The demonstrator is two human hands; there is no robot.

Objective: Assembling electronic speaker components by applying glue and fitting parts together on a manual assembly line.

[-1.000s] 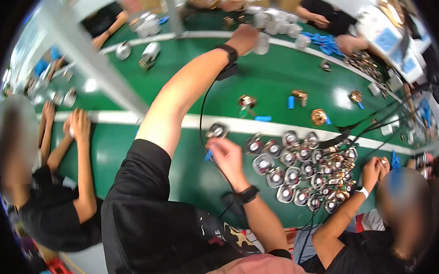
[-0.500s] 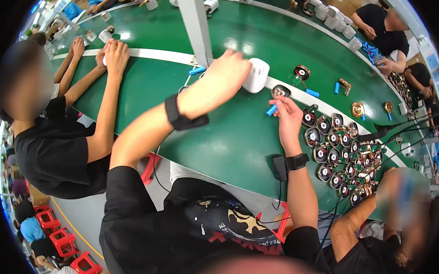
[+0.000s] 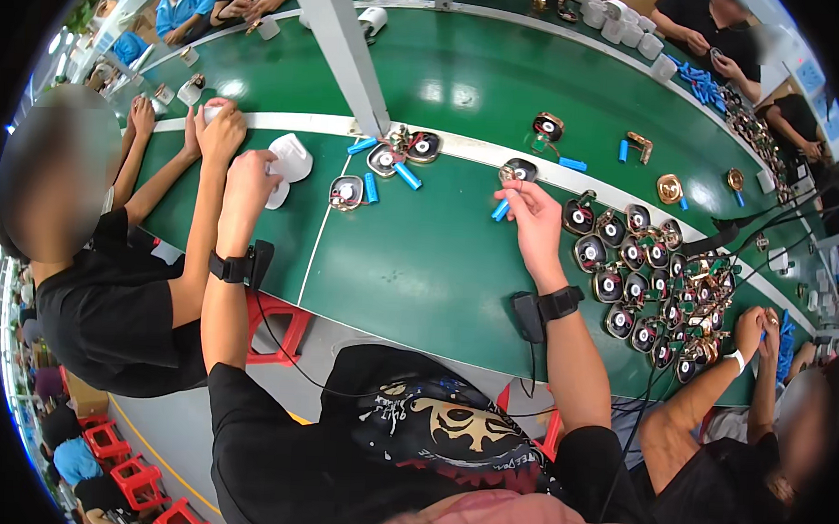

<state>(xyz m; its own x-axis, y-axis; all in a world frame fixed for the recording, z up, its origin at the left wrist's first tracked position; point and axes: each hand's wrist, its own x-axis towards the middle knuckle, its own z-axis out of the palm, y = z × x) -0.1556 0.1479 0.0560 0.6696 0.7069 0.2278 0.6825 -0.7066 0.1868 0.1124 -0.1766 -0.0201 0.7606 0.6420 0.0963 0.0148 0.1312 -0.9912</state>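
My left hand is closed at a white plastic housing on the left part of the green bench, its fingertips on the white plastic. A smaller white piece shows just below it; whether it is a separate part I cannot tell. My right hand pinches a blue cylindrical battery with thumb and fingers. Beside those fingertips lies a dark-rimmed speaker unit, touching or nearly touching them. Between my hands are more speaker units with blue batteries next to them.
Many speaker units crowd the bench right of my right hand. A grey post rises beyond the pale rail. Co-workers sit close on both sides, the left one's hands near mine. Black cables cross at right.
My left hand has swung left along the bench to the white housing's present place, uncovering speaker units and batteries near the post. My right hand still holds the battery at the speaker unit.
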